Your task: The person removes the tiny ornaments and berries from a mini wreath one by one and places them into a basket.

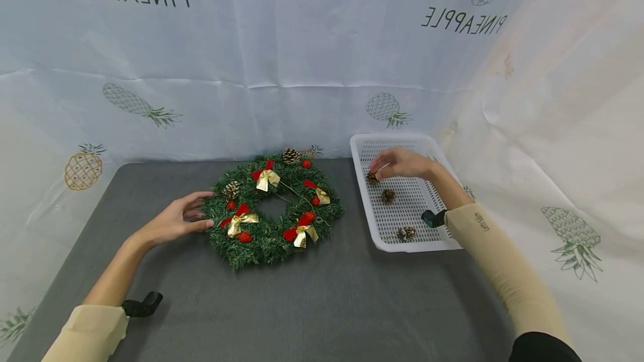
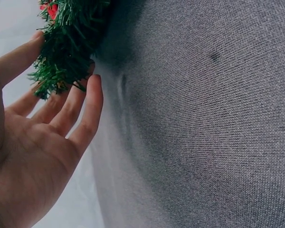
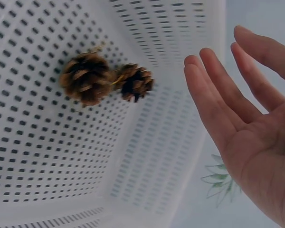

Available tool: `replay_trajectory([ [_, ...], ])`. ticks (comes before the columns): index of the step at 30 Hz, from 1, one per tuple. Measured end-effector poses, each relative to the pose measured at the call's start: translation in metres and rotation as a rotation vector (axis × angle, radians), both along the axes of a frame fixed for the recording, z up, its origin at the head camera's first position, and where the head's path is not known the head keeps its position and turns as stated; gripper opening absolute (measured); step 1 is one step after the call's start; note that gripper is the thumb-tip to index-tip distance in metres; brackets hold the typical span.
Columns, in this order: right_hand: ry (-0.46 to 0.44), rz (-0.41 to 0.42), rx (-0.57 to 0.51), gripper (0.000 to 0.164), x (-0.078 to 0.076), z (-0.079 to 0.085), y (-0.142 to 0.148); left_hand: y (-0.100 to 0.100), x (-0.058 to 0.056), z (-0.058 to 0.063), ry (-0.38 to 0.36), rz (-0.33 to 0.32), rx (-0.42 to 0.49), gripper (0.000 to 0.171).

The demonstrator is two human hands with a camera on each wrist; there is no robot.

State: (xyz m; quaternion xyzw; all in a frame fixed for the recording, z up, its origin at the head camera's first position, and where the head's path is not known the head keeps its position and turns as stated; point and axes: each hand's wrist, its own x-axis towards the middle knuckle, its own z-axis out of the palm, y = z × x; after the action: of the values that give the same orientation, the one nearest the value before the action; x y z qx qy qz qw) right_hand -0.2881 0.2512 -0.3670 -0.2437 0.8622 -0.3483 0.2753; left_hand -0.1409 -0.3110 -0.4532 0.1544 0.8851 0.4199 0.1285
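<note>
A green Christmas wreath [image 1: 226, 250] with red-and-gold bows, red balls and pine cones lies on the grey table. At its left edge, my left hand [image 1: 173, 219] holds the greenery [image 2: 69, 42] loosely between thumb and bent fingers. My right hand [image 1: 402, 163] is over the white plastic basket [image 1: 369, 219], its fingers parted and relaxed. Just below its fingertips in the head view is a pine cone [image 1: 372, 178]; a second pine cone [image 1: 388, 196] lies close by. In the right wrist view, that hand [image 3: 256, 104] is empty, beside a larger pine cone [image 3: 87, 78] and a smaller one [image 3: 135, 81].
Nearer the basket's front lie frosted pine cones [image 1: 406, 233]. A white curtain [image 1: 302, 32] with pineapple prints hangs behind the table and along its right side. The grey tabletop [image 1: 302, 312] stretches in front of the wreath and basket.
</note>
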Motion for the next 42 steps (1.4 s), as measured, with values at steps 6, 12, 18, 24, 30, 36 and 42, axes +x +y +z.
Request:
replay_trajectory([
  [6,0.063,-0.048,-0.042,0.035,0.002,0.016,-0.006,0.001,0.001,0.002,-0.003,0.004,-0.001,0.071],
  [12,0.106,-0.059,-0.073,0.034,0.002,0.024,-0.012,0.001,0.002,0.002,-0.004,0.003,0.008,0.069],
  [18,0.133,-0.032,-0.084,0.032,0.006,0.036,-0.026,0.000,0.002,0.002,-0.010,0.007,0.007,0.070],
  [24,0.089,0.003,-0.131,0.034,0.006,0.043,-0.045,0.000,0.001,0.001,-0.011,0.010,0.003,0.070],
  [30,0.078,0.029,-0.145,0.035,0.006,0.052,-0.067,-0.001,0.000,-0.001,-0.006,0.007,0.009,0.070],
  [36,0.075,0.040,-0.151,0.037,0.008,0.057,-0.086,0.000,0.000,-0.001,-0.004,0.007,0.010,0.071],
  [42,0.074,0.061,-0.184,0.037,0.005,0.056,-0.106,-0.001,0.000,-0.002,-0.013,0.015,0.016,0.070],
])
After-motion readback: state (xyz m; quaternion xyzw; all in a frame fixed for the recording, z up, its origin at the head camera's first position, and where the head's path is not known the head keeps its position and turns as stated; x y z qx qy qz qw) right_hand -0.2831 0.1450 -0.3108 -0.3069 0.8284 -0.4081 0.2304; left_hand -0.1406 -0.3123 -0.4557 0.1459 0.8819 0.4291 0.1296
